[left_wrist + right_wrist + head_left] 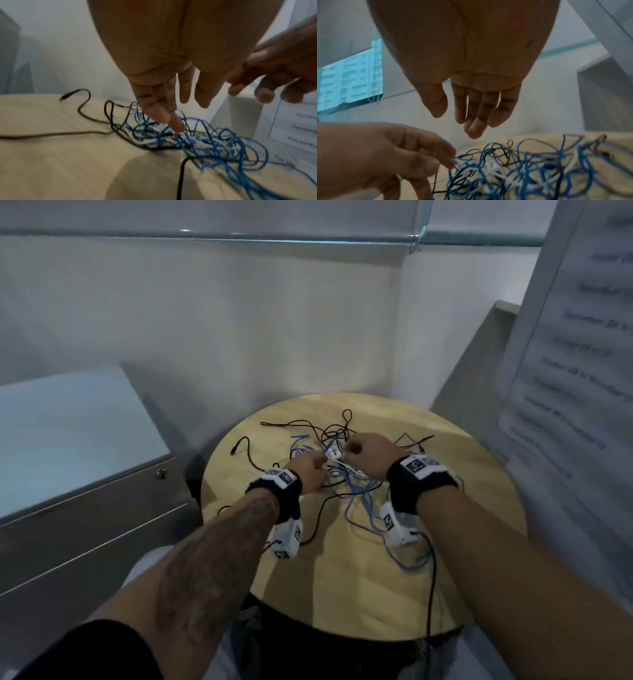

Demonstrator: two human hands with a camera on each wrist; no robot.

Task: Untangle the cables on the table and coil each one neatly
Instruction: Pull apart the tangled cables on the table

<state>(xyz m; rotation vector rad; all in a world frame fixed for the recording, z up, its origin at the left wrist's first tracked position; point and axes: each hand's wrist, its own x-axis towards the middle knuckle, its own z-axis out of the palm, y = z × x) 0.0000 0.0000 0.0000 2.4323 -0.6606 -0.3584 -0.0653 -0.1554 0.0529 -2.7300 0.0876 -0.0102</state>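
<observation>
the cables lie in one tangled heap on the round wooden surface, a little past its middle. the blue cable makes up most of the knot, its loops spilling toward the near right edge; in the left wrist view its strands cross over and under each other in many small loops. thin black cables run through the same heap and stray outward: one end with a plug curls off to the left, another strand trails to the far side, and one runs off the near edge on the right. white cable is threaded through the centre of the tangle.

the left hand is over the left side of the heap; in the right wrist view its thumb and fingertips pinch a blue strand at the edge of the knot. the right hand hovers just above the heap beside it, fingers straight and relaxed, pointing down, holding nothing. the two hands are close together, not touching.

left of the surface stands a grey cabinet. to the right hangs a printed sheet, its text too blurred to read.
</observation>
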